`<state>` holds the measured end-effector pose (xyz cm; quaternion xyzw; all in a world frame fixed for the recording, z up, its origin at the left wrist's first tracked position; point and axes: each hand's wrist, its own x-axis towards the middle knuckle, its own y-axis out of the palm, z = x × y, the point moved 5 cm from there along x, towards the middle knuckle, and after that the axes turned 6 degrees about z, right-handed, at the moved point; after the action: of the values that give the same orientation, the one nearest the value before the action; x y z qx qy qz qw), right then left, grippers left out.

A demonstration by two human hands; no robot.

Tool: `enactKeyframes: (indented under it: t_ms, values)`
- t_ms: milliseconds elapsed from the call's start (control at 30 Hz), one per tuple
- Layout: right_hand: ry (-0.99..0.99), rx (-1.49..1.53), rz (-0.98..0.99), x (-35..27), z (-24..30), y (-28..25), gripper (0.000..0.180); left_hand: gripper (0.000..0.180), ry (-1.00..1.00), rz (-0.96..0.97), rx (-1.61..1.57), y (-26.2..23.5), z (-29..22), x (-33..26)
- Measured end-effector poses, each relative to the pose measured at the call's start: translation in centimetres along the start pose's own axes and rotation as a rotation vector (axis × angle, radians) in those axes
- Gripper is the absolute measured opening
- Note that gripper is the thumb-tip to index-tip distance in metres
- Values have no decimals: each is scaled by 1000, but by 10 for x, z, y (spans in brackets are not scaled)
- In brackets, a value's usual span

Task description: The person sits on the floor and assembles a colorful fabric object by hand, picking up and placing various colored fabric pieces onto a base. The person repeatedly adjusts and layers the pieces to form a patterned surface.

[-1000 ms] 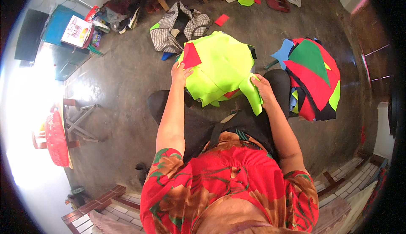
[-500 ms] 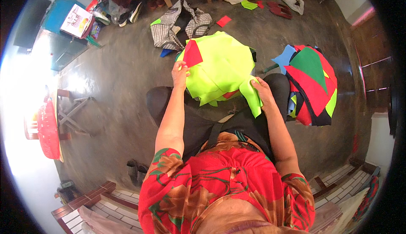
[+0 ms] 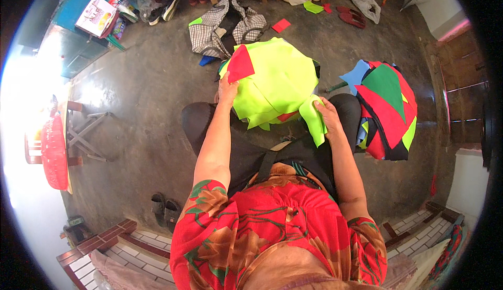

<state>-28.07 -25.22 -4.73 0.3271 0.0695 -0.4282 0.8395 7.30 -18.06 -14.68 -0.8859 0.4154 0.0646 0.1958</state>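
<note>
A rounded pile of bright yellow-green fabric pieces (image 3: 277, 75) sits in front of my crossed legs. A red fabric piece (image 3: 241, 64) lies on its upper left side. My left hand (image 3: 227, 88) is closed at the lower corner of this red piece, at the pile's left edge; some of its fingers are hidden. At the pile's lower right, my right hand (image 3: 329, 116) pinches a loose yellow-green fabric piece (image 3: 313, 119) that hangs down toward my leg. Another scrap of red shows under the pile's front edge.
Right of my knee stands a second pile of red, green, blue and black fabric pieces (image 3: 387, 109). A checked garment (image 3: 207, 34) lies beyond the yellow-green pile, near a small red scrap (image 3: 281, 25). Dark sandals (image 3: 165, 208) lie behind me at left.
The view has shifted slightly. Both hands keep their holds on the fabric, with the left hand a little farther around the pile's edge.
</note>
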Motion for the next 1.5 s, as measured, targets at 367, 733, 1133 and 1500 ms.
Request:
enactKeyframes:
  t_ms: [367,733,1133,1500]
  values:
    - [7,8,-11,0,0,-1,16,61,52,20,263,3,-16,-4]
    - [-88,58,56,4,5,0,27,46,398,-139,538,12,-65,-53]
    - [-142,285,200,-6,17,16,38,56,-262,911,-758,132,-89,-182]
    - [-88,135,-45,0,-3,-4,35,42,-90,635,-674,128,-115,-124]
